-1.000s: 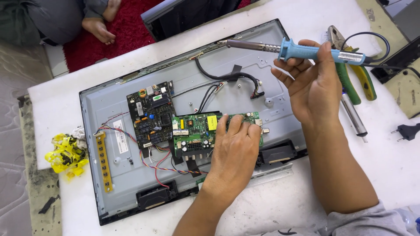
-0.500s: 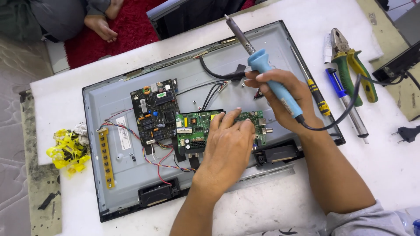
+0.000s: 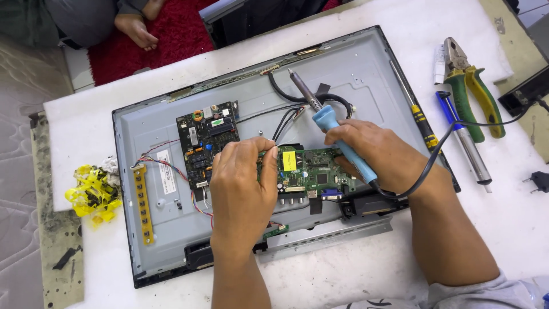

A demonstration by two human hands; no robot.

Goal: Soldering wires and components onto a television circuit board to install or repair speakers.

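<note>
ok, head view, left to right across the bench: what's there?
Yellow plastic clump → yellow strip board → black circuit board → left hand → green circuit board → right hand with blue soldering iron → green-handled pliers → black plug.

**Soldering iron and green circuit board at frame centre**

The soldering iron [image 3: 341, 140] has a light blue handle, a blue collar and a slim dark metal shaft ending in a pointed tip. It lies on a slant just right of centre, tip aimed toward the upper left and raised over the grey metal panel, handle running down to the lower right. A black cord leaves its rear end and loops off to the right edge of the frame.

The green circuit board [image 3: 311, 171] sits flat at the centre of the frame, long side across. It carries a yellow label, black chips and a row of connectors along its lower edge. Its left end is covered.
</note>
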